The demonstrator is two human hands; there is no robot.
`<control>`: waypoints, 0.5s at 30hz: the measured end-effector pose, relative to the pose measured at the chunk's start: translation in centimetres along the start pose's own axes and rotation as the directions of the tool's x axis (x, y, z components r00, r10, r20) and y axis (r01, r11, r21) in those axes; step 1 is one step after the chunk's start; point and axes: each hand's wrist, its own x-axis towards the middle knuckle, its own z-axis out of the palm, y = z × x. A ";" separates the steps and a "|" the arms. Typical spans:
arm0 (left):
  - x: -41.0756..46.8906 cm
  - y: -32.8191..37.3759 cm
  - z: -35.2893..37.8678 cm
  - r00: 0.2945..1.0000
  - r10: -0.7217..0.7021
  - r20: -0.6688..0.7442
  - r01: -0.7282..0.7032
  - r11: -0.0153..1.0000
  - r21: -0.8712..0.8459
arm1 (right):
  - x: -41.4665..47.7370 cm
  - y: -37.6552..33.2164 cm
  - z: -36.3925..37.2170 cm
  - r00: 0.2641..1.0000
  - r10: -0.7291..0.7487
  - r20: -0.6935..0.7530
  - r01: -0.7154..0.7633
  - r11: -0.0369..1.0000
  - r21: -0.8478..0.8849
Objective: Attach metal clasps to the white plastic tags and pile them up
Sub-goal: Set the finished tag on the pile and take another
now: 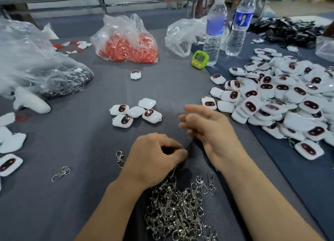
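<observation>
- Seemingly the step in hand is picking a fresh clasp; the left hand (153, 157) rests curled at the far edge of the heap of silver metal swivel clasps (179, 208), fingers drawn to thumb; whether it pinches one I cannot tell
- the right hand (207, 130), blurred, hovers loosely open and empty
- next, I judge, it needs a tag; the small cluster of white rounded plastic tags with dark oval faces (135, 112) lies ahead of both hands, apart from them; the big pile of tags (282, 99) sits to the right
</observation>
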 end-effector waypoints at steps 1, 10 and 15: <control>0.0 0.1 -0.1 0.997 0.027 0.073 -0.026 1.000 -0.004 | 0.1 0.4 0.2 1.000 -0.030 0.002 0.030 0.992 -0.126; 0.3 -0.8 0.3 0.977 0.118 0.178 -0.080 0.975 -0.208 | 0.1 2.4 1.4 0.955 -0.280 0.101 0.269 0.666 -0.696; 0.1 -1.0 0.6 0.993 0.095 -0.065 -0.099 0.993 -0.061 | 1.0 2.8 2.0 0.937 -0.291 0.194 0.332 0.566 -0.755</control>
